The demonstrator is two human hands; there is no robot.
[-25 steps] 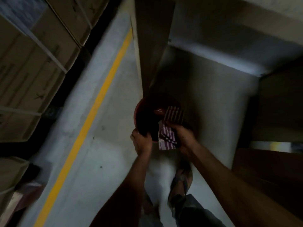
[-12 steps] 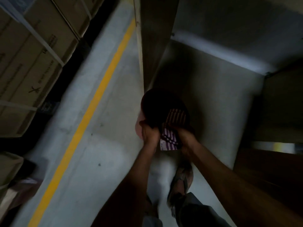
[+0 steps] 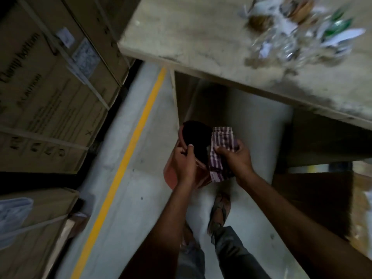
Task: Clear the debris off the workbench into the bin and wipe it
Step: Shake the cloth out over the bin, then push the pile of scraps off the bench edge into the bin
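A reddish-orange bin with a dark inside hangs below the workbench edge, above the floor. My left hand grips its near rim, thumb over the lip. My right hand holds a purple-and-white striped cloth against the bin's right rim. The pale, dusty workbench fills the top of the view. A blurred heap of debris, paper scraps, clear wrappers, green bits and brown pieces, lies at its top right.
Strapped cardboard boxes are stacked at the left. A yellow line runs along the grey floor. A sandalled foot stands below the bin. Dark panels sit under the bench at right.
The bin and cloth have come up from under the bench, held by both hands. The view has tilted up, so the benchtop and its debris now show.
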